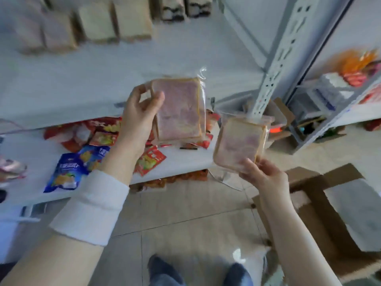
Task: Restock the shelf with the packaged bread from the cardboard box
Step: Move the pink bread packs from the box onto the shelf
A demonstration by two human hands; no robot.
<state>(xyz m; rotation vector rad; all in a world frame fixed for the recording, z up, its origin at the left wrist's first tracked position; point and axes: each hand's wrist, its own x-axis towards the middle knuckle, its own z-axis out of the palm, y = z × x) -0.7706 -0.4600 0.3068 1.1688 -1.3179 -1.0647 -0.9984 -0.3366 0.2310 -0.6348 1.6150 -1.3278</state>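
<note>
Small shop, grocery or snack store, stocking aisle. White metal shelf (103, 65) with slotted upright post (274, 65), typical retail racking. Row of packaged bread loaves (115, 21) lined up at back of upper shelf. Lower shelf board (185, 159) strewn with red snack packets (150, 159) and blue snack bags (68, 172). Neighbouring rack (340, 112) at right holds more packaged goods, blurred. Open cardboard box (321, 219) on tiled floor (185, 213) beside shelving.
</note>
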